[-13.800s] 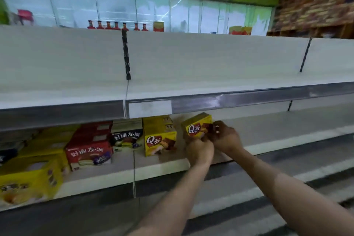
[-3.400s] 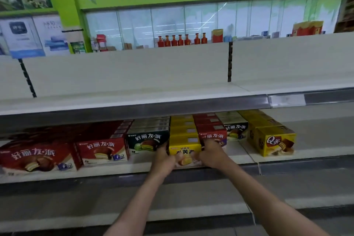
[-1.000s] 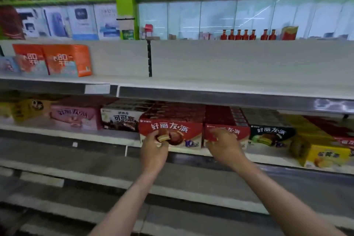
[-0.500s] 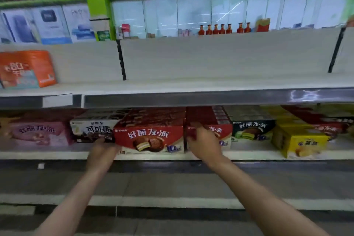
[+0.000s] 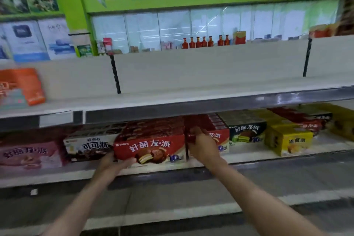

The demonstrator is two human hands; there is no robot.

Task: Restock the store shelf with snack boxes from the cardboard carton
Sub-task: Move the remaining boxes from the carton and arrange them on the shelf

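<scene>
The left hand [image 5: 113,165] has come in from the shelf lip at seven o'clock and now cups the lower left corner of the wide red cardboard pie box [image 5: 150,148], its fingers [image 5: 127,162] curled under the front edge. The right hand [image 5: 204,146] has hardly shifted: it sits at the seam at three o'clock of that box, thumb and fingers wrapped over the box's right end, partly covering the smaller red box [image 5: 220,138] just beside it.

So both hands are clamped on the same box, which stands on the middle white metal shelf [image 5: 172,168], front face flush with its neighbours: a dark cocoa-pie box [image 5: 90,146] touching at nine o'clock, a pink box [image 5: 28,154] further left, and a green-fronted box [image 5: 247,133] and a yellow box [image 5: 291,141] off at three o'clock.

To my eye this is squaring-up, nudging the box into line rather than fetching a new one. The cardboard carton is nowhere in sight, so the next box would mean turning away. The upper shelf [image 5: 191,97] holds only an orange box [image 5: 24,86] at ten o'clock.
</scene>
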